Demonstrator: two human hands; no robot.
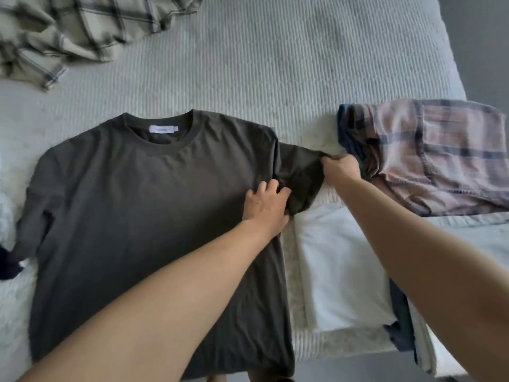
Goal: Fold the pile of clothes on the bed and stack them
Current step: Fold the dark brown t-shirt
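Observation:
A dark olive t-shirt (143,205) lies flat, front up, on the bed (275,67), its collar toward the far side. My left hand (265,205) sits at the right armpit seam, fingers curled into the fabric under the sleeve. My right hand (340,168) pinches the hem of the right sleeve (298,172) and holds it stretched out to the right. The shirt's left sleeve lies loose at the left.
A folded pink plaid garment (438,155) sits on dark blue clothes at the right. A folded white garment (338,271) lies beside the shirt. A crumpled cream plaid shirt (68,31) rests at the far left. Dark fabric (9,266) shows at the left edge.

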